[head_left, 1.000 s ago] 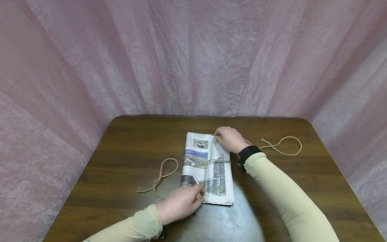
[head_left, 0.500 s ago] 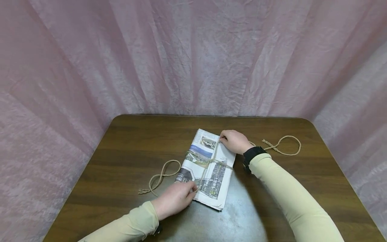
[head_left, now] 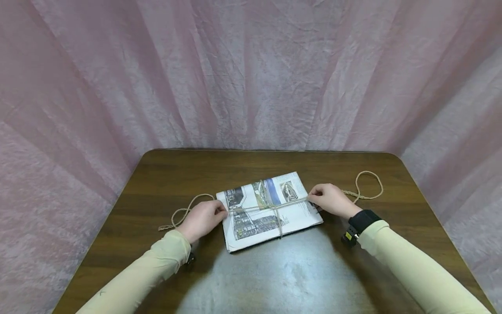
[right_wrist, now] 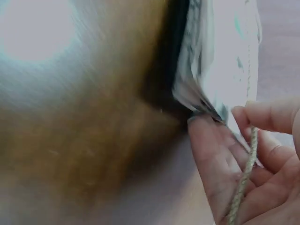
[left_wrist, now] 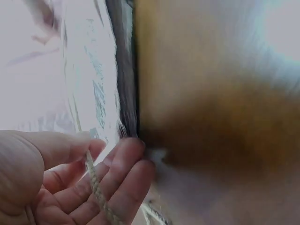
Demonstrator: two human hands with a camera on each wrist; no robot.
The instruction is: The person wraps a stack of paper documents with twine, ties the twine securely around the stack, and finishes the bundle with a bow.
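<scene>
The newspaper bundle lies flat in the middle of the brown wooden table, turned a bit crooked. A tan twine crosses over it both ways and meets in a knot on top.

The left hand sits at the left end of the bundle. Its thumb and fingers curl round the twine and pinch it. The right hand sits at the right end of the bundle and pinches the twine the same way, with fingertips touching the paper edge.

To do this step well, I think both hands should pull the twine evenly, away from the bundle, so it stays snug and does not slide off a corner. Pull low, close to the table, so the paper stays flat. Do not yank, or the thin pages may rip at the edges.

One loose loop of twine lies on the table left of the bundle. Another loop lies right of it. A black wrist strap is on the right arm. Behind the bundle, a wrinkly pink cloth hangs all round the table like a wall.
</scene>
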